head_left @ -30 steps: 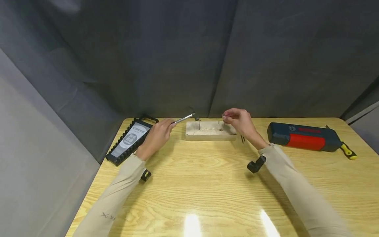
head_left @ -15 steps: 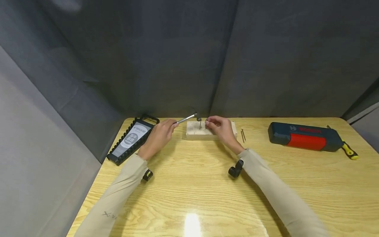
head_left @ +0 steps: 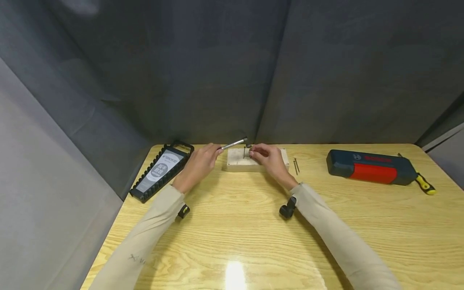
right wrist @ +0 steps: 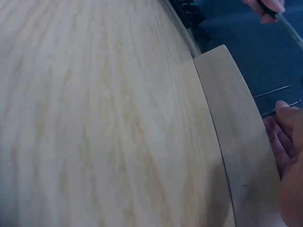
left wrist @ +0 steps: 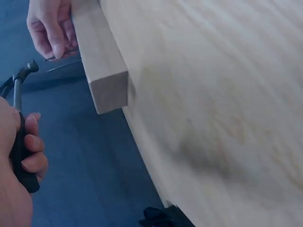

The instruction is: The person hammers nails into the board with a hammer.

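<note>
My left hand point(head_left: 201, 163) grips a hammer point(head_left: 233, 143) by its black handle, which shows in the left wrist view point(left wrist: 24, 177). The hammer's head hangs above the wooden block point(head_left: 237, 165), close to the right fingertips. One nail point(head_left: 244, 152) stands upright in the block's top. Just right of it, my right hand point(head_left: 272, 162) pinches a second nail point(right wrist: 268, 113) between thumb and fingers, its point down at the block. In the right wrist view the two nails stand side by side. The right hand hides part of the block's top.
Two loose nails point(head_left: 296, 166) lie right of the block. A black wrench rack point(head_left: 159, 171) lies on the left of the table point(head_left: 232, 225). Farther right are a dark blue and red Bosch case point(head_left: 373, 167) and a yellow-black handled tool point(head_left: 425, 185). A dark curtain point(head_left: 217, 72) hangs behind.
My right hand has moved left from over the block's right end to beside the standing nail, bringing a nail with it. The left hand and hammer have shifted slightly right.
</note>
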Available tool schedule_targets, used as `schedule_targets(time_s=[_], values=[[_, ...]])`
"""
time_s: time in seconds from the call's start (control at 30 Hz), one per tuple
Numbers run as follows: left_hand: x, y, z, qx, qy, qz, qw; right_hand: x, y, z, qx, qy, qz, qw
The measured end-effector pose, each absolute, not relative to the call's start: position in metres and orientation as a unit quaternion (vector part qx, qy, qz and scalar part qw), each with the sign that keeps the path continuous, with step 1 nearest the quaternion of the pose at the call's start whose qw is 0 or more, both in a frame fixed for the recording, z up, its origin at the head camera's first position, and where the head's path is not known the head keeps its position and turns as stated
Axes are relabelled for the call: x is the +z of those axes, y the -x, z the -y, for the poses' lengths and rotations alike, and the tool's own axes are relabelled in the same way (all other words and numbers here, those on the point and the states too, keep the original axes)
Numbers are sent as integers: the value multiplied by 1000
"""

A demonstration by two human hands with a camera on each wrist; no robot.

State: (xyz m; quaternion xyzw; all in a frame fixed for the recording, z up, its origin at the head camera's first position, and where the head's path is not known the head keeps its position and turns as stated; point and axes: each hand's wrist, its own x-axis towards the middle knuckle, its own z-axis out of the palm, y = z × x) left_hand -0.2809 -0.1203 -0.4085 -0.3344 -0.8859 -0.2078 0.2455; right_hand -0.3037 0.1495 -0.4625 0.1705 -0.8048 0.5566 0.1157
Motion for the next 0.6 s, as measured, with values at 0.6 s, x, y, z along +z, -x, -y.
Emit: schedule_targets(time_s=[0.6], values=[[-417,284,106,-195,326,885,270,-468,305,-151,569,-172,796,112]])
